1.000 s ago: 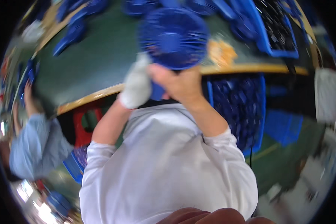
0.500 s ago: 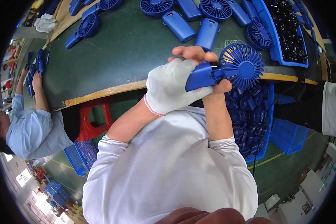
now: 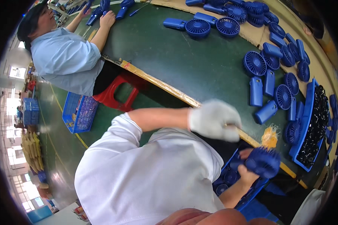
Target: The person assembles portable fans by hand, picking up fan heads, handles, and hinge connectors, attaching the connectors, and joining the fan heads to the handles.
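Observation:
My right hand [image 3: 248, 170], bare, grips a blue handheld fan [image 3: 263, 162] above the crate beside the table's front edge. Motion blurs the fan's round head, and its handle is mostly hidden. My left hand [image 3: 216, 120], in a white glove, is at the wooden table edge, apart from the fan. Blur smears its fingers, so I cannot make out whether it holds anything. Nearest to my right hand, below the table edge, a blue crate [image 3: 253, 198] contains several blue fans. A frayed yellowish piece [image 3: 269, 138] lies on the table just beyond the fan.
More handheld fans [image 3: 254, 63] lie on the green table [image 3: 157, 48] and on cardboard [image 3: 248, 32] along its far side. A blue tray [image 3: 296, 152] of small black parts stands at right. At left are a co-worker [image 3: 64, 56], a red stool [image 3: 118, 92] and a blue basket [image 3: 79, 112].
My hands have separated: the gloved left has let go of the fan, while the right has carried it down and right over the crate. The view has turned toward the left.

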`<action>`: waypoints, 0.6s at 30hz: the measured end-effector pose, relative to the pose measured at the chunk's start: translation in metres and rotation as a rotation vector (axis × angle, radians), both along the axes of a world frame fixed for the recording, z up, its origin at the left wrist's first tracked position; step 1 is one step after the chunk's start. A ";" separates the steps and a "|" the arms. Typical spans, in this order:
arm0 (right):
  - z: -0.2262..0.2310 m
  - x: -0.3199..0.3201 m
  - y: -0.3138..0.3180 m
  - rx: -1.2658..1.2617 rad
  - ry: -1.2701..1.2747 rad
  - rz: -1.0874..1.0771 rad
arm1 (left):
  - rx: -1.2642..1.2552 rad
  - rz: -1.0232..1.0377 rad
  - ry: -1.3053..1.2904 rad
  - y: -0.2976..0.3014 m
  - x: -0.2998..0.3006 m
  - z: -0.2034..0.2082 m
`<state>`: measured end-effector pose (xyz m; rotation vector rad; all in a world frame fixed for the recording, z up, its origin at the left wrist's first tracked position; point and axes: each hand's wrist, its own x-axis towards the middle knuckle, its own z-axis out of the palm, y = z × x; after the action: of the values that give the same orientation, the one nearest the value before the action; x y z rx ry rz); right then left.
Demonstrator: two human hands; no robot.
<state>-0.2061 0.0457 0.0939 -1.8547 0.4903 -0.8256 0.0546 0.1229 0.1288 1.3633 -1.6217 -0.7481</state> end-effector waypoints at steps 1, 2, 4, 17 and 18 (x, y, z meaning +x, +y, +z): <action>-0.007 -0.023 0.009 0.081 0.103 -0.081 | -0.038 0.136 -0.033 -0.006 0.025 0.006; -0.021 -0.041 0.018 0.171 0.190 -0.221 | -0.254 0.356 -0.127 -0.014 0.054 -0.004; -0.039 -0.062 0.033 0.368 0.387 -0.485 | -0.369 0.703 -0.558 -0.022 0.114 0.000; -0.208 -0.240 0.133 0.184 1.389 -1.074 | -0.052 0.443 -1.189 -0.061 0.329 -0.063; -0.191 -0.219 0.122 -0.012 1.523 -1.032 | 0.073 0.465 -1.162 -0.058 0.321 -0.059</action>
<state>-0.4249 0.1679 -0.0973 -1.8754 2.4742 0.2284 0.3759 0.0654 0.0693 2.3317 -1.9357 0.3860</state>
